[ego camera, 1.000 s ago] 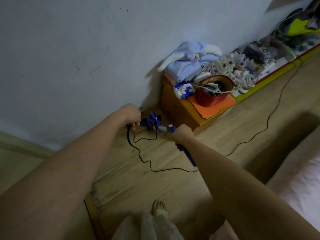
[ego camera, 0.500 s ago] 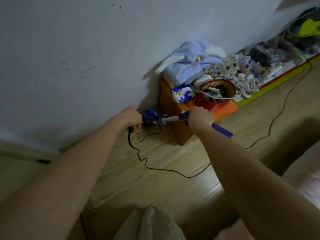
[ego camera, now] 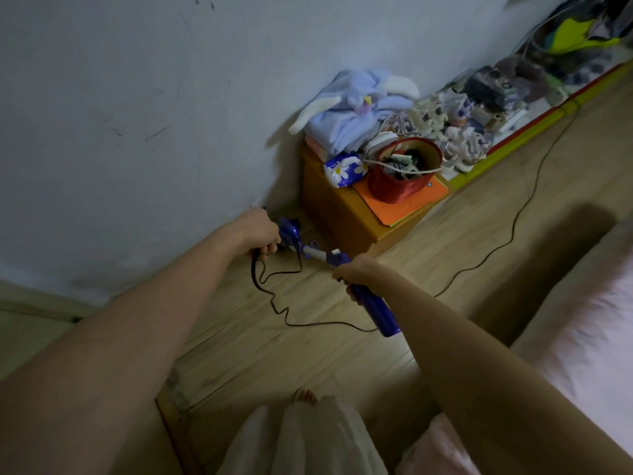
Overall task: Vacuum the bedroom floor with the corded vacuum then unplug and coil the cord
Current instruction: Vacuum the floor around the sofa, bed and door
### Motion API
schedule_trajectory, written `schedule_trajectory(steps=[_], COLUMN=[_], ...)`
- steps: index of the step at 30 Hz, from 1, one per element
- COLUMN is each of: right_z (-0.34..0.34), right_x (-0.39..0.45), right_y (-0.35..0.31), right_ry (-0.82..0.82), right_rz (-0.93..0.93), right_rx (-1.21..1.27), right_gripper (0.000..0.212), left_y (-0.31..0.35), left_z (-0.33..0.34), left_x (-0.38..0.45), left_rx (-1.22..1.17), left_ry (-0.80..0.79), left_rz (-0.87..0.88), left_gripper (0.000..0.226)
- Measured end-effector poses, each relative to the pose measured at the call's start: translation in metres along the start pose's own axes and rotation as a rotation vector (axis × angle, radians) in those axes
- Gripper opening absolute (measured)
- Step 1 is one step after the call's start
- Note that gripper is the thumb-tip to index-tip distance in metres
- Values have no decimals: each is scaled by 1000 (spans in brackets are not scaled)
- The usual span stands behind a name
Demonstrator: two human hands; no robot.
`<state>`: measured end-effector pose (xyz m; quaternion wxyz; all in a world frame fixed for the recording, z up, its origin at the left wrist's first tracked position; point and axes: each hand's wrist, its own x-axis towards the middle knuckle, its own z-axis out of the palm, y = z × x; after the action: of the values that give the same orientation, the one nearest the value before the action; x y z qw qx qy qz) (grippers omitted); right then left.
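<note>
While both arms reach toward the corner where the wall meets the wooden floor (ego camera: 239, 337), the person holds a blue corded vacuum (ego camera: 342, 269) low over the boards. The right hand (ego camera: 358, 272) is clenched around the blue handle, which juts back beneath the forearm toward the camera. The left hand (ego camera: 258, 231) is curled around the black cord (ego camera: 284, 313) close to the vacuum's head end, near the base of the wall (ego camera: 137, 132). From that fist the cord hangs in a loose loop, lies in wavy bends on the floor, passes under the right arm and trails away to the right along the boards.

Just beside the vacuum's head stands a low wooden cabinet (ego camera: 342, 217). On its top sit a red container (ego camera: 397, 186) filled with small items, an orange sheet (ego camera: 411, 207) beneath it, a blue flower-print packet (ego camera: 344, 169) and a folded pale blue cloth (ego camera: 356, 111). Further right along the wall lies a clutter of small objects, too blurred to identify. A pale bed edge (ego camera: 582, 337) occupies the lower right. One bare foot (ego camera: 306, 395) shows at the bottom, above a white garment.
</note>
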<state>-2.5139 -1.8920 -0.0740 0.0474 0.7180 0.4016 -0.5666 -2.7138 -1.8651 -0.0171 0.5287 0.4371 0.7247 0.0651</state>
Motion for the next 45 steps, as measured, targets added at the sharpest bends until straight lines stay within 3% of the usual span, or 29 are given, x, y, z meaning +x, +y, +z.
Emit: schedule_trajectory(steps=[4, 9, 19, 30, 34, 38, 45], right_z=[36, 79, 125, 186, 214, 199, 118], right_x=[-17, -66, -161, -173, -161, -134, -81], right_y=[28, 50, 83, 130, 129, 99, 56], right_ry=[35, 98, 56, 167, 181, 201, 259], right_rz=[24, 33, 134, 126, 141, 75, 7], right_rx=[21, 15, -63, 261, 341, 294, 87], right_gripper=[32, 17, 15, 13, 33, 31, 17], left_y=[-16, -45, -74, -90, -94, -81, -40], left_z=[-2, 1, 35, 38, 32, 7, -4], left_x=[-20, -59, -116, -149, -147, -132, -80], left_rx=[58, 95, 122, 97, 91, 86, 44], left_ry=[1, -17, -99, -102, -103, -37, 4], left_rz=[30, 80, 114, 179, 183, 192, 115], left_gripper=[23, 23, 21, 22, 23, 24, 25])
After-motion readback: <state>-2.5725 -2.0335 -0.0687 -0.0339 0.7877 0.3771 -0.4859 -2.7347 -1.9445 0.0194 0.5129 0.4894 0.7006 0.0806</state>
